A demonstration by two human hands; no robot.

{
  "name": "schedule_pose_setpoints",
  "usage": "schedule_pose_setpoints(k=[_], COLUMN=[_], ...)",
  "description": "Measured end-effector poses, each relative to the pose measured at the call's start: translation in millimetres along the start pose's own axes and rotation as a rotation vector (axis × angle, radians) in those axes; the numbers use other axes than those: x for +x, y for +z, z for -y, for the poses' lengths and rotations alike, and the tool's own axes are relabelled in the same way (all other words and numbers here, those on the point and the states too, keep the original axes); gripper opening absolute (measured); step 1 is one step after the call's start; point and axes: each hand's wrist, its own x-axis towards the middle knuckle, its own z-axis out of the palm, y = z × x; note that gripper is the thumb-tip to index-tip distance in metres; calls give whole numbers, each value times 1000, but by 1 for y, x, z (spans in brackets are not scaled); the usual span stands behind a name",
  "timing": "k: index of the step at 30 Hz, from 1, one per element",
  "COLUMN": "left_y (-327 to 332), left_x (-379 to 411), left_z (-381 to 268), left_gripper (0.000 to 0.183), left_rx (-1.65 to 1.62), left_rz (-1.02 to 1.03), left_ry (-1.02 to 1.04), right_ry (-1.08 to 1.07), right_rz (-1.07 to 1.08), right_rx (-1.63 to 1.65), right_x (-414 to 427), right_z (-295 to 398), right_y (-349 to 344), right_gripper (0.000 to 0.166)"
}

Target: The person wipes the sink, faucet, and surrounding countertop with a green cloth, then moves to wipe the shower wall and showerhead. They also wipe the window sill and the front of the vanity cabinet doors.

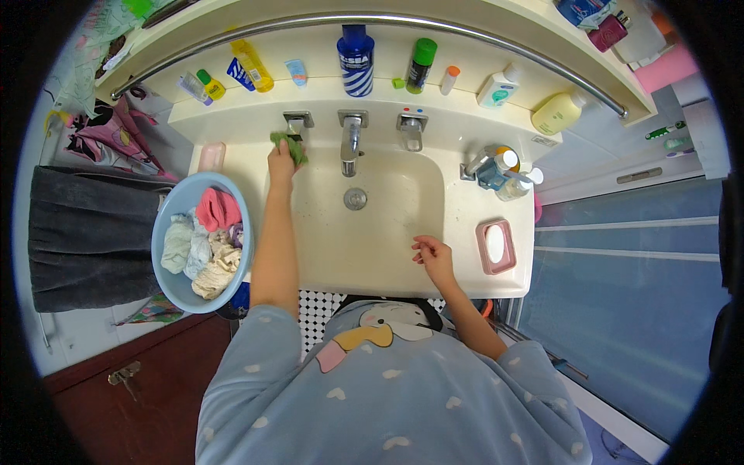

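My left hand [281, 164] grips a green cloth or scrubbing pad [297, 150] at the back left of the white washbasin [372, 256]. That green thing is just below the left chrome fitting [297, 121]; I cannot tell whether they touch. My right hand [437, 261] hovers over the basin's front right part, fingers loosely bent and holding nothing. Between the hands, the chrome spout [350, 145] points down above the metal drain [355, 199]. To its right is a chrome tap handle [412, 133]. Small dark specks dot the bowl.
A blue plastic tub [251, 256] with several crumpled cloths stands left of the basin. On the right rim are a soap dish [510, 264] with white soap and several small bottles [494, 174]. Bottles and tubes line the back ledge under a metal rail [372, 19].
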Motion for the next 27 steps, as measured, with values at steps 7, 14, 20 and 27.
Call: schedule_pose_setpoints(k=[7,14,20,27], left_y=[21,142,212,154], left_x=[-108,-177,-234,-278], left_z=[76,99,133,147], left_gripper=[23,34,43,36], left_rx=[277,492,1097,874], left_rz=[267,416,638,1150], left_ry=[-260,348,863,918], right_ry=[-172,-442,-165,-228], right_rz=[2,-391,-579,-518], right_rx=[-85,-1021,-1267,-946], right_x=[6,-37,-56,-36], right_z=[33,49,5,8], right_y=[21,-59,-136,-156], right_gripper=[27,48,77,84])
